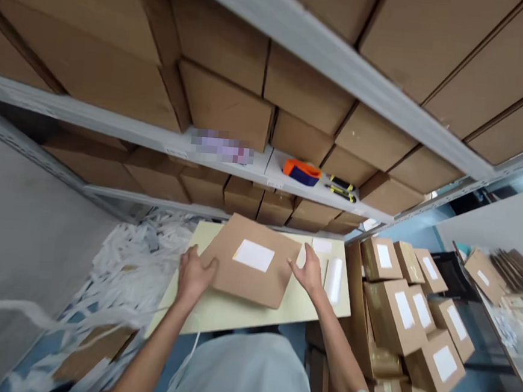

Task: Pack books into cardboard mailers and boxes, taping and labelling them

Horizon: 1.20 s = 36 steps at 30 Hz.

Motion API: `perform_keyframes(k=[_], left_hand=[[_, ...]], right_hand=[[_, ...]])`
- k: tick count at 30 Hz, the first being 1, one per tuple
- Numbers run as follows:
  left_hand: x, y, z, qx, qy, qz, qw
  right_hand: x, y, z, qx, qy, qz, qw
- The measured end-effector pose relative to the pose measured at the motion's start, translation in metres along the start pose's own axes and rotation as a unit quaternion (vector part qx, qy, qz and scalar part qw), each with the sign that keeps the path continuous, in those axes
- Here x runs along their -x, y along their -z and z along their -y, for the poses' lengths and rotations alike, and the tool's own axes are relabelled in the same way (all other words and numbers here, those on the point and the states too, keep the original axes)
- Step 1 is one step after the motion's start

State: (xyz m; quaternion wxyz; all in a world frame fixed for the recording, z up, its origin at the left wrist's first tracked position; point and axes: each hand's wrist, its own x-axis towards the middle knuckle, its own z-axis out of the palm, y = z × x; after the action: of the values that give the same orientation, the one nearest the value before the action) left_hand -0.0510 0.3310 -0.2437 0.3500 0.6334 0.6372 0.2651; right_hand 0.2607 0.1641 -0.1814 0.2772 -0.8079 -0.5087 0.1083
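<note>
A pale-blue garment (243, 373) lies foremost, beyond which the half-curled left hand (195, 276) grips and the loosely open right hand (310, 273) touches a labelled cardboard carton (250, 284), whose handling apparently calls for even support.

Purple item (222, 147) pixelated beyond recognition

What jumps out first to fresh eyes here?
The cardboard box with a white label, tilted between the left hand and right hand over the pale table. Then the heap of white strips on the left, and the pile of labelled boxes on the right.
</note>
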Motion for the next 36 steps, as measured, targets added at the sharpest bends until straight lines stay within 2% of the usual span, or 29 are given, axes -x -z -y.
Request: perform_keyframes(k=[2, 4, 6, 8, 9, 11, 17, 19, 21, 24, 25, 27, 30, 33, 36], left_hand=[[-0.018, -0.004, -0.056, 0.054, -0.062, -0.019, 0.996], [-0.031, -0.005, -0.121, 0.109, -0.143, -0.028, 0.983], [-0.037, -0.004, -0.178, 0.140, -0.203, -0.031, 0.969], [-0.035, -0.002, -0.214, 0.160, -0.235, -0.036, 0.958], [-0.032, -0.001, -0.223, 0.168, -0.243, -0.039, 0.955], [-0.023, -0.001, -0.225, 0.180, -0.243, -0.045, 0.952], [0.018, -0.008, -0.187, 0.222, -0.175, -0.009, 0.959], [0.034, -0.009, -0.176, 0.240, -0.151, 0.007, 0.959], [0.050, -0.009, -0.168, 0.262, -0.134, 0.018, 0.956], [0.077, -0.010, -0.158, 0.294, -0.116, 0.029, 0.948], [0.087, -0.010, -0.155, 0.301, -0.113, 0.032, 0.946], [0.108, -0.014, -0.150, 0.307, -0.118, 0.044, 0.944], [0.140, -0.022, -0.144, 0.297, -0.128, 0.068, 0.944], [0.165, -0.029, -0.142, 0.283, -0.122, 0.078, 0.948], [0.185, -0.030, -0.149, 0.267, -0.141, 0.074, 0.951]], right_hand=[[-0.081, 0.032, 0.031, 0.024, 0.092, -0.071, 0.993], [-0.156, 0.061, 0.071, 0.056, 0.156, -0.095, 0.982], [-0.215, 0.081, 0.110, 0.122, 0.149, -0.056, 0.980], [-0.253, 0.090, 0.139, 0.182, 0.104, 0.004, 0.978], [-0.264, 0.092, 0.148, 0.200, 0.083, 0.028, 0.976], [-0.277, 0.091, 0.155, 0.208, 0.062, 0.052, 0.975], [-0.284, 0.098, 0.142, 0.183, 0.038, 0.073, 0.980], [-0.273, 0.099, 0.135, 0.164, 0.036, 0.066, 0.984], [-0.244, 0.095, 0.125, 0.134, 0.039, 0.051, 0.989], [-0.162, 0.075, 0.102, 0.023, 0.041, 0.027, 0.999], [-0.128, 0.066, 0.095, -0.099, 0.039, 0.009, 0.994], [-0.057, 0.047, 0.084, -0.303, 0.014, 0.016, 0.953], [0.028, 0.028, 0.082, -0.453, -0.076, 0.045, 0.887], [0.070, 0.026, 0.085, -0.503, -0.119, 0.033, 0.855], [0.082, 0.037, 0.080, -0.530, -0.113, 0.047, 0.839]])
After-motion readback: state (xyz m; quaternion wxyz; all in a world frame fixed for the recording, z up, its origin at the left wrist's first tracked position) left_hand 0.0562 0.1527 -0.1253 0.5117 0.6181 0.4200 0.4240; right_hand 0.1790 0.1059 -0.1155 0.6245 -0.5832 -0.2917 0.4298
